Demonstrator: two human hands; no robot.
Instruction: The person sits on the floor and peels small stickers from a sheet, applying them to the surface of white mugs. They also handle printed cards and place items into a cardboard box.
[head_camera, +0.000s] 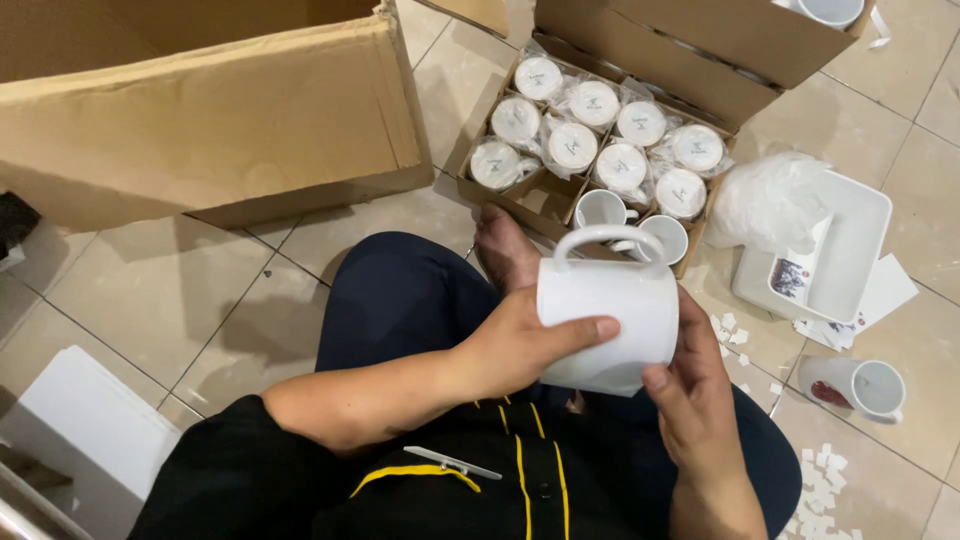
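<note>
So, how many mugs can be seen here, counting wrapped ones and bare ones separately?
Wrapped mugs in the divided box: 9
Bare mugs in the box: 2
Held mug, in the left hand and right hand: 1
Floor mug, lying on its side: 1
Top-edge mug, partly cut off: 1
Total: 14

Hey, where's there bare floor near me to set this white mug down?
Bare tiles lie left of your knee, below the big cardboard box. The right side is crowded: the divided box of wrapped mugs, a white tray, a lying mug and paper scraps. Both hands hold the white mug.
</note>
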